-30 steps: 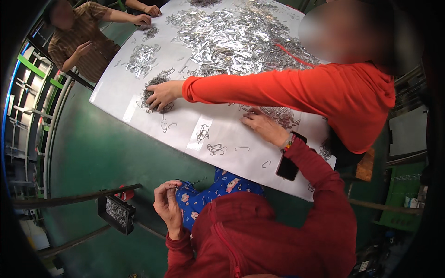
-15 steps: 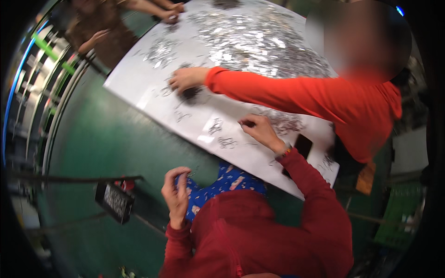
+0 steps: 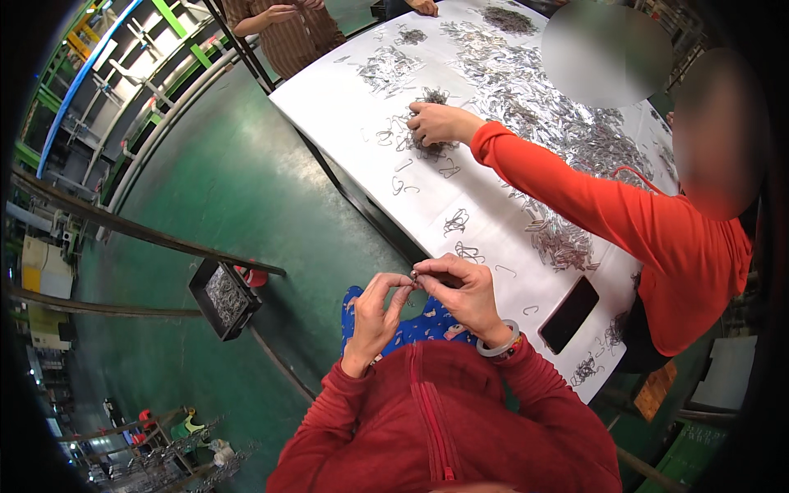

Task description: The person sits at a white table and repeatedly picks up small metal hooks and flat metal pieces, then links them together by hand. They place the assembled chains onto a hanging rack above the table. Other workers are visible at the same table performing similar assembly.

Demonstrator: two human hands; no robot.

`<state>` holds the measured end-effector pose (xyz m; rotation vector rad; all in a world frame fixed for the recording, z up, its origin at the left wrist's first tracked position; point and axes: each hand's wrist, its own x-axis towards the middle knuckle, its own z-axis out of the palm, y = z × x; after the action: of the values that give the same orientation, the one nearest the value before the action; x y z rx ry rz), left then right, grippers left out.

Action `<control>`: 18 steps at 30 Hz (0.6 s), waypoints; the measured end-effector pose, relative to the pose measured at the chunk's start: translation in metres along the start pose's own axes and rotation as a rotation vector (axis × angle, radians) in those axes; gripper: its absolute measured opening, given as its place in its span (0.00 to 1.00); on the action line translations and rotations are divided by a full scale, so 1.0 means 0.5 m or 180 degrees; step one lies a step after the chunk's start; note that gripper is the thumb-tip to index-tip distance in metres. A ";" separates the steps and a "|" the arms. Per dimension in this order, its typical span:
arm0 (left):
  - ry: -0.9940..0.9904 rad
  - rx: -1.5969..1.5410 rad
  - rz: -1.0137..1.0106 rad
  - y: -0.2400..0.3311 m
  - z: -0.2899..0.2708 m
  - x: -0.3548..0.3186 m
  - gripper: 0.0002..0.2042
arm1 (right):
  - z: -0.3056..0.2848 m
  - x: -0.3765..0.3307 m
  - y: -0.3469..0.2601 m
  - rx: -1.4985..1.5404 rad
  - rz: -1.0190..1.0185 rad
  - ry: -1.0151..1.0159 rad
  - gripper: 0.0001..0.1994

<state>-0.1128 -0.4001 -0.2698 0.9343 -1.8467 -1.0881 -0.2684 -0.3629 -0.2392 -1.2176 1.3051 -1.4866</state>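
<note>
My left hand (image 3: pixel 380 316) and my right hand (image 3: pixel 462 297) meet fingertip to fingertip in front of my body, by the table's near edge. Both are closed in a pinch at a tiny dark thing, too small and too covered to name. On the white table (image 3: pixel 374 168) just beyond lie small tangles of thin dark wire hooks (image 3: pixel 468 251). A heap of reddish-grey metal strips (image 3: pixel 563 246) rests farther right. A co-worker's hand (image 3: pixel 444 125) in an orange sleeve reaches into another pile of dark wire pieces (image 3: pixel 434 97).
A black phone (image 3: pixel 569 315) lies on the table right of my hands. Shiny metal strips (image 3: pixel 526 90) cover the far part. Another person (image 3: pixel 283 33) is at the far left. A black bin (image 3: pixel 223 300) of small parts stands left, beside a metal rail (image 3: pixel 148 228).
My right hand has come back from over the table, and my left has moved right to meet it. The view has shifted. The co-worker's hand stays at the wire pile.
</note>
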 end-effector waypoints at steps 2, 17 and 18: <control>0.0001 0.0089 0.0090 -0.003 0.001 0.003 0.03 | 0.000 -0.001 -0.001 -0.0260 -0.0201 0.0053 0.08; 0.0040 0.0507 -0.0443 -0.124 -0.002 0.246 0.08 | 0.000 0.048 0.028 0.0542 -0.0012 -0.0185 0.09; 0.0102 0.0608 -0.0094 -0.148 0.012 0.296 0.09 | 0.000 0.055 0.026 0.0496 0.0026 -0.0227 0.09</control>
<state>-0.1660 -0.5535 -0.3016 1.0852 -1.9406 -0.9201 -0.2747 -0.3913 -0.2478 -1.1518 1.1242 -1.4960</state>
